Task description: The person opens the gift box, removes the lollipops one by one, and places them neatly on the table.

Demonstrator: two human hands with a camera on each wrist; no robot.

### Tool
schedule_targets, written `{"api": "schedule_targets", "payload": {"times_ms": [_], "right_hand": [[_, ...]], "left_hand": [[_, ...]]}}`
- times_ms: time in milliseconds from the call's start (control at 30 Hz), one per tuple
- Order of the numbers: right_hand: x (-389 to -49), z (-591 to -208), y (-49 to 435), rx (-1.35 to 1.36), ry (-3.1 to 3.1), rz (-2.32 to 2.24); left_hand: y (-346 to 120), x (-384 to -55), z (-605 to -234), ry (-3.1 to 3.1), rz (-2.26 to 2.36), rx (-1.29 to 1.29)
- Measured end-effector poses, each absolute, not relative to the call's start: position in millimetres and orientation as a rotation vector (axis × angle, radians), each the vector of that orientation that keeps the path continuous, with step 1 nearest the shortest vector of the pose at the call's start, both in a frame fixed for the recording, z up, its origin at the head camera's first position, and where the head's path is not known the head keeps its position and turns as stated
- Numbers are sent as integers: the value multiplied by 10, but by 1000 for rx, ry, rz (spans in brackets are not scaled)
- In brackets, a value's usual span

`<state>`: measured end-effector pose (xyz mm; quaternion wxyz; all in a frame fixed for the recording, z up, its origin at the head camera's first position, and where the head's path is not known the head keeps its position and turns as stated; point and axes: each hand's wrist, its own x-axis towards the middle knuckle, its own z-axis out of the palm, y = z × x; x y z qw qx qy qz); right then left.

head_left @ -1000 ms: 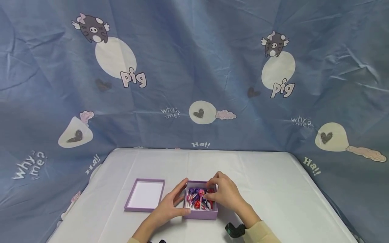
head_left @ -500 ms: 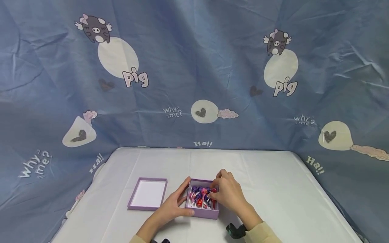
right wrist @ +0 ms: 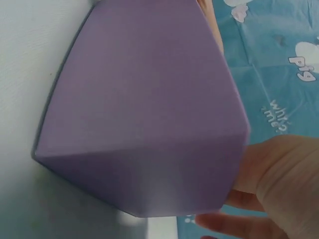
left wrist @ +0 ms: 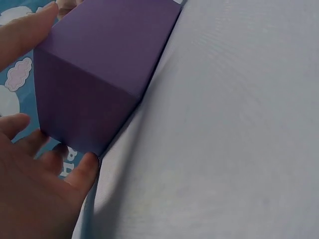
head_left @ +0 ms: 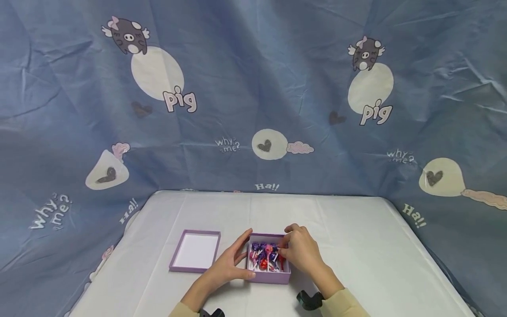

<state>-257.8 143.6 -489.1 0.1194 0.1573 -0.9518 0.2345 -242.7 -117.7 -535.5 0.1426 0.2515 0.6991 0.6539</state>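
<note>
By the left hand (head_left: pixel 226 266), the box (head_left: pixel 271 277) is gripped round its left side. Inside it, lollipops (head_left: pixel 263 263) are found just left of the right hand (head_left: pixel 303 252), the nearer one (whether any is pinched cannot be told).

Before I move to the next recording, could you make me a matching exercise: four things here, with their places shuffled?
1. purple-rimmed lid
2. wrapped lollipops
3. left hand
4. right hand

A. at the left side of the purple box
B. reaching over the box's right rim
C. on the white tablecloth, apart from the box
D. inside the box

Pairs: 1-C, 2-D, 3-A, 4-B
</note>
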Motion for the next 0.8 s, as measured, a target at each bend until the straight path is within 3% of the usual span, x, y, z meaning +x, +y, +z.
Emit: {"api": "schedule_targets", "payload": {"times_ms": [800], "right_hand": [[-2604,-4883,1456,522,-2653,711]], "left_hand": [[-1137,-2375,-5375,2184,1798,766]]}}
